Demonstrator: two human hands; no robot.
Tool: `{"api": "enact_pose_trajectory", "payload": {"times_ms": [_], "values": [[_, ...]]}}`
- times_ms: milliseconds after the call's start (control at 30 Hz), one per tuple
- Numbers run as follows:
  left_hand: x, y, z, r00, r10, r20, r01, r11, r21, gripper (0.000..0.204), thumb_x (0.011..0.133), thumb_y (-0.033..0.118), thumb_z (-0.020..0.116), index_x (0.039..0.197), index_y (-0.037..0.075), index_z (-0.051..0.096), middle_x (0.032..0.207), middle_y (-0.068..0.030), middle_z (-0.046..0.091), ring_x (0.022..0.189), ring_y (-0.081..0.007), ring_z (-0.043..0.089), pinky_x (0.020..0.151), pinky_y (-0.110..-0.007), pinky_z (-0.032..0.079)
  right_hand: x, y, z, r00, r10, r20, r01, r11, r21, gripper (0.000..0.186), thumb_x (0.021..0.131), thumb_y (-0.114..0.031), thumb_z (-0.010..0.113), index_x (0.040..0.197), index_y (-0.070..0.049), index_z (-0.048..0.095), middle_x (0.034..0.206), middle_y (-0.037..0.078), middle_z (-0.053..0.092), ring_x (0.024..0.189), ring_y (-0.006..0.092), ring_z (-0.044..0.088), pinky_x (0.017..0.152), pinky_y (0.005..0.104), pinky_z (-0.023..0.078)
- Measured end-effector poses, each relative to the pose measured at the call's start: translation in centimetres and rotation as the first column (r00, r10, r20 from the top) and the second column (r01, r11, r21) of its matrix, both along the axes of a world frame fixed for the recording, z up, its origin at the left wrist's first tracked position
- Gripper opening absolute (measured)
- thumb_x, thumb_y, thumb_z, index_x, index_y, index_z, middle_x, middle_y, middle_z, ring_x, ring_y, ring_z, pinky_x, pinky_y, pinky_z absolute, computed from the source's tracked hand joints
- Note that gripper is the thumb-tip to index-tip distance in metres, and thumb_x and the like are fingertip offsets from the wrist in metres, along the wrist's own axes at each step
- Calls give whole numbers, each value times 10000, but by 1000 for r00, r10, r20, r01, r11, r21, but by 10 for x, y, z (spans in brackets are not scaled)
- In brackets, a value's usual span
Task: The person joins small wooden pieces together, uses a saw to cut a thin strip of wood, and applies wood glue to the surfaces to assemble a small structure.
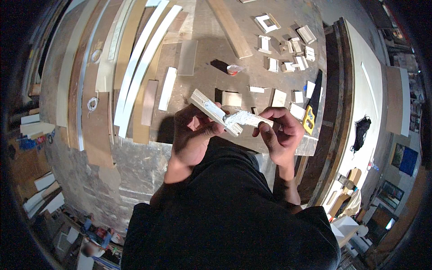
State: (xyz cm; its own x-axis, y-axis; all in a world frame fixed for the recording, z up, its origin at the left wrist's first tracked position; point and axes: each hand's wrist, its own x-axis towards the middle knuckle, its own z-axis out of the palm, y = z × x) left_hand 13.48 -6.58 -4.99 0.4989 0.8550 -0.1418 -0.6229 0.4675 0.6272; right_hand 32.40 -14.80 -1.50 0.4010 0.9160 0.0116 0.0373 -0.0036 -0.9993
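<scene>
In front of my body, my left hand (pixel 191 135) grips a short grooved wood block (pixel 206 106), tilted down toward the right. My right hand (pixel 284 135) pinches a thin light wooden piece (pixel 253 119) between thumb and fingers. Its left end meets the block's lower right end. A white, paste-like coating covers part of both where they meet; I cannot tell whether they are joined. Just beyond my hands, a small wood block (pixel 232 99) lies on the brown worktable (pixel 204 83). Farther off is a small red container (pixel 232 70) with a whitish top.
Long wood boards and white strips (pixel 148 60) cover the table's left side. Several small white-and-wood pieces (pixel 272 64) lie at the far right. A handsaw with a yellow handle (pixel 309 120) rests near the right edge. Beyond it stands a pale panel (pixel 362 103) with black string (pixel 361 132).
</scene>
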Motion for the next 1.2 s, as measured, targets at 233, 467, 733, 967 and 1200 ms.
{"api": "enact_pose_trajectory", "payload": {"times_ms": [233, 467, 733, 967, 1200], "values": [[7, 0, 6, 970, 132, -206, -84, 971, 225, 349, 802, -14, 807, 1115, -9, 652, 1061, -103, 704, 1063, -222, 683, 915, -364, 560, -2, -4, -3, 995, -26, -93, 23, 999, -24, 151, 888, 68, 645, 1034, 85, 613, 887, 99, 670, 663, 112, 638, 574, 237, 526], [7, 0, 2, 961, 168, -220, -115, 966, 233, 375, 786, -31, 816, 1124, 0, 656, 1087, -124, 713, 1055, -234, 691, 923, -377, 562, 3, -4, -9, 887, 87, -453, -88, 996, 19, 151, 946, -22, 607, 1043, 92, 591, 781, 57, 589, 554, 115, 541, 519, 278, 518], [6, 1, -5, 973, 178, -149, -131, 952, 276, 397, 773, -58, 807, 1136, -1, 656, 1098, -150, 718, 1063, -250, 695, 916, -380, 576, 8, 0, -5, 803, 86, -589, -37, 995, 95, 159, 955, -42, 589, 1049, 85, 588, 761, 39, 559, 525, 97, 512, 500, 292, 523], [7, 3, 3, 965, 194, -175, -120, 925, 361, 367, 767, -67, 809, 1099, 6, 670, 1089, -148, 721, 1054, -250, 703, 892, -370, 593, 3, 6, -4, 926, 32, -377, -17, 999, 43, 102, 948, 23, 617, 1027, 85, 597, 914, 105, 630, 657, 130, 616, 540, 276, 539], [8, 2, 3, 948, 254, -191, -151, 890, 431, 358, 771, -77, 805, 1094, -8, 668, 1090, -151, 721, 1052, -250, 705, 899, -373, 588, -4, 5, -4, 955, 28, -294, -28, 1000, 6, 101, 937, 42, 620, 1024, 85, 595, 878, 93, 638, 661, 127, 612, 560, 268, 542]]}}
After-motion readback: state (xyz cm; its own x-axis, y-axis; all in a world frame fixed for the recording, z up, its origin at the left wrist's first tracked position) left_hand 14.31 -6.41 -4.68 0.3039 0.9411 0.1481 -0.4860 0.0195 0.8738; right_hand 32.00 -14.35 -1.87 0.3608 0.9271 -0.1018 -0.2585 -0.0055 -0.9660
